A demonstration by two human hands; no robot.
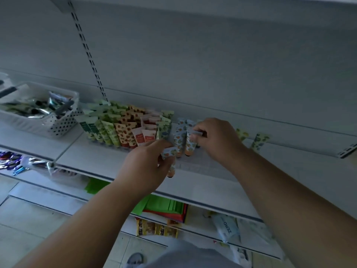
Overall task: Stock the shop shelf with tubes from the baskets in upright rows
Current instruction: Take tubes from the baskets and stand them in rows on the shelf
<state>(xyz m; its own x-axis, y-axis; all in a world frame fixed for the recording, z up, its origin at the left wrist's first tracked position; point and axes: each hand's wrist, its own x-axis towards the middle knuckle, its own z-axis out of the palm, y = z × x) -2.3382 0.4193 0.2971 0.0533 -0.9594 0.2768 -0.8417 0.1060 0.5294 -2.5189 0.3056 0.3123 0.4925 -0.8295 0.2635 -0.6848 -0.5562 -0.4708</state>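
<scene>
left hand [146, 161]: fingers pinching blue tube [170, 153] above shelf [96, 157] | right hand [216, 138]: fingers pinching upright tube [190, 143] in blue row | neighbours: packed tube rows [123, 128] left, basket [58, 120] far left, two green tubes [258, 141] right

"ZERO" reads on a pale packet [228, 227] lying on the lower shelf [202, 235].
</scene>
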